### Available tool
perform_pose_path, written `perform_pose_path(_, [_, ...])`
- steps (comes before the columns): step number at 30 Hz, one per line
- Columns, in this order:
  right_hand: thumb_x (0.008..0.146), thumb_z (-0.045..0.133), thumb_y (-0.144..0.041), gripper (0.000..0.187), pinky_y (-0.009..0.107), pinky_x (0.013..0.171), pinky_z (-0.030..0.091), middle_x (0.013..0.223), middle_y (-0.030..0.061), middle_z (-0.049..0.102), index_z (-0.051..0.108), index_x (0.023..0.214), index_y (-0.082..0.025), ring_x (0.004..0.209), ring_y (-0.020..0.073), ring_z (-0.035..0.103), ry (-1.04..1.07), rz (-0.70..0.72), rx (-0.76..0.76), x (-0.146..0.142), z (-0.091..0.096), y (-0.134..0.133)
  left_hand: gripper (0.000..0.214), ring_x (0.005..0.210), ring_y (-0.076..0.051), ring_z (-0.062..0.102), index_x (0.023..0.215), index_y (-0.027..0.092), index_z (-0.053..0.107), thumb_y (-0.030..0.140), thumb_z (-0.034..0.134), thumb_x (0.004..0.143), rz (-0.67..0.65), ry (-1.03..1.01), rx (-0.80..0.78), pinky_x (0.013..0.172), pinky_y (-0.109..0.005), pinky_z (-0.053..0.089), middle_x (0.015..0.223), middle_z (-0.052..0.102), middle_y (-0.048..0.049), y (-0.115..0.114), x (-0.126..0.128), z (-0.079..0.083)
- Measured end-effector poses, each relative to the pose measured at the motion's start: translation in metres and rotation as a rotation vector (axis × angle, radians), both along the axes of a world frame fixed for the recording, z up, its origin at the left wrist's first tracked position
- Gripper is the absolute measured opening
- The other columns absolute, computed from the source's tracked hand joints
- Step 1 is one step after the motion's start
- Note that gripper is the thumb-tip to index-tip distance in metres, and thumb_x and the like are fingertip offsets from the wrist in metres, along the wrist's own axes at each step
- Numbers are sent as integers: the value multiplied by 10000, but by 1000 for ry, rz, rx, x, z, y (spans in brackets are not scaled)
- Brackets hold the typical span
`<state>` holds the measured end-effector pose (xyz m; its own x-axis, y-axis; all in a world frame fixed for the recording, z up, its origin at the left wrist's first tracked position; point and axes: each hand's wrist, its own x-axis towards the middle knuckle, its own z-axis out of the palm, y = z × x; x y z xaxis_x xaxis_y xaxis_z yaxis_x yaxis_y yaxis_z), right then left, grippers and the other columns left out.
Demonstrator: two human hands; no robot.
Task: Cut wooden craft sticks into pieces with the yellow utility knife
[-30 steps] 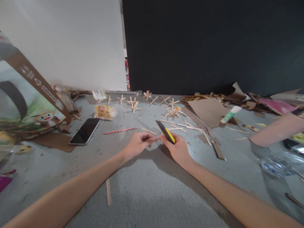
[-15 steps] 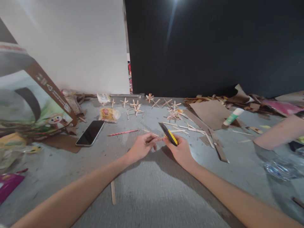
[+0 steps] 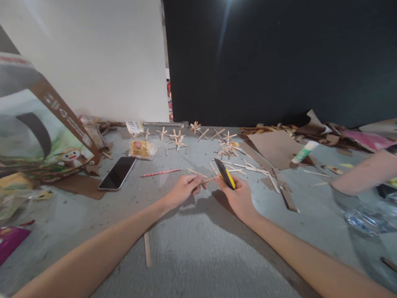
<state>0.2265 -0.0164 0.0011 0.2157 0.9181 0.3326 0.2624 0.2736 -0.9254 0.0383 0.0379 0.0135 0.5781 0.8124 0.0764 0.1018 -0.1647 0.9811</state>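
Between my two hands lies a thin wooden craft stick (image 3: 209, 179). My left hand (image 3: 185, 188) pinches its left end with thumb and fingers. My right hand (image 3: 237, 196) is closed around a yellow and black utility knife (image 3: 227, 175), its tip pointing up and away; the right thumb and finger also meet the stick's right end. Just beyond my hands, loose craft sticks (image 3: 257, 169) lie scattered. Farther back stand several small star-shaped pieces made of crossed sticks (image 3: 177, 139). A single craft stick (image 3: 147, 250) rests beside my left forearm.
A phone (image 3: 118, 174), a red striped pencil (image 3: 160, 173) and a small yellow packet (image 3: 142, 150) lie left. A printed bag (image 3: 46, 132) stands at far left. On the right are cardboard (image 3: 273, 150), a glue stick (image 3: 305, 152), another person's arm (image 3: 362, 172) and clear plastic (image 3: 369, 219).
My hands have drawn slightly apart, and the craft stick between them now shows more. The knife in my right hand has shifted a little to the right.
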Motion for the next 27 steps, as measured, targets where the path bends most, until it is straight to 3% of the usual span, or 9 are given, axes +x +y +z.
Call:
perform_pose_path(7, [804,670,-657,470,265,555,333,618,-31,397,597,691,-207,588,138,339,21,-11,-23,0,0,-1,533,462,-76,269,886,204,531,705,692,803,-5,-97,-89,492,-252,164,526,334,116,-2,1,-2])
perform_pose_path(12, [744,723,-631,441,269,582,372,637,-23,477,662,746,-193,600,143,396,61,-26,-45,0,0,1,544,467,-82,269,916,207,515,719,666,813,-27,-60,-82,504,-257,189,525,334,121,-4,1,0])
perform_pose_path(18, [764,704,-594,410,265,585,363,646,-22,471,653,734,-188,608,140,392,41,-46,-55,1,-1,2,462,491,-105,407,921,208,526,649,649,857,-69,-15,-44,551,-257,294,521,454,90,-5,0,-1])
perform_pose_path(23, [796,703,-562,373,266,600,366,662,-21,492,652,733,-197,633,150,424,5,5,-55,1,-4,2,345,602,-132,553,792,196,576,516,690,853,-155,61,25,644,-277,408,633,613,12,-11,2,0])
perform_pose_path(27, [846,695,-533,331,268,648,408,729,-10,581,676,817,-204,690,165,507,-13,48,-19,2,-5,2,292,658,-146,597,757,178,635,445,718,843,-103,60,89,682,-286,457,696,670,-22,-10,3,-2])
